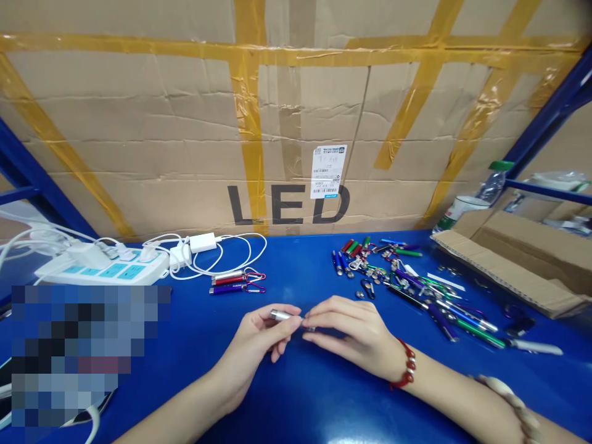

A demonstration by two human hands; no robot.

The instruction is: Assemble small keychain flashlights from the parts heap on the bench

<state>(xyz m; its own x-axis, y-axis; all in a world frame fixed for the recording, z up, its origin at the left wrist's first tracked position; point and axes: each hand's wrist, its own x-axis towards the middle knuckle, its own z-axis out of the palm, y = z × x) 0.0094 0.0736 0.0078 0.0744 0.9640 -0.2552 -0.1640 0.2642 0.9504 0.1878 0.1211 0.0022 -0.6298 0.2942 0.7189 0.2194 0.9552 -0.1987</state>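
A silver keychain flashlight [280, 316] lies in my left hand [266, 336], between the thumb and curled fingers, its end pointing up and left. My right hand [345, 330] is pinched at the flashlight's other end. A small shiny piece shows below those fingertips, too covered to make out. Beyond my left hand, a red keychain flashlight [227, 279] and a purple keychain flashlight [229, 288] lie side by side with a silver one, carabiner clips at their right ends. Right of my hands spreads a pile of coloured flashlight bodies [409, 280], clips and small metal parts.
A white power strip [139, 271] with plugs and looping white cables [250, 246] sits at the left. An open cardboard box [504, 265] and a plastic bottle [493, 182] stand at the right. A large taped carton [185, 135] forms the back of the blue table [296, 401].
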